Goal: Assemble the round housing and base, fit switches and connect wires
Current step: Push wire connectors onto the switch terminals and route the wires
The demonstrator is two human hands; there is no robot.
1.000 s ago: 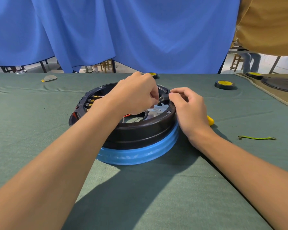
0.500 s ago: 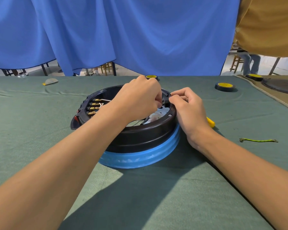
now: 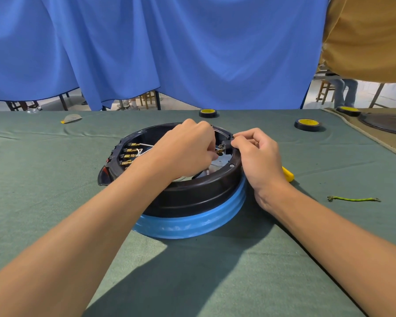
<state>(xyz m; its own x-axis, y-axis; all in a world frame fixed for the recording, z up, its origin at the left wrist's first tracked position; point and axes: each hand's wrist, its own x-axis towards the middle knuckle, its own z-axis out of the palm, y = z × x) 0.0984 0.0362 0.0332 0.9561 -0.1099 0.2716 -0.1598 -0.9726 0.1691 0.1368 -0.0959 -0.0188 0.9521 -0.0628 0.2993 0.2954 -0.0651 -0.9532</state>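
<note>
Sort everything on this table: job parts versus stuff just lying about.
In the job: black housing, blue base under it, switch pinched by the right hand, wire connector pinched by the left hand, brass terminals.
Lying about: three tape rolls, green wire scrap, yellow tool handle, grey scrap.

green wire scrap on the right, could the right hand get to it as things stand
Probably yes: the green wire scrap lies on open cloth, with only a yellow handle near the way. But the right hand now pinches the small black switch.

left hand [image 3: 188, 149] | eased back | brass terminal [image 3: 219, 151] exposed (at switch [image 3: 227, 144])
</note>
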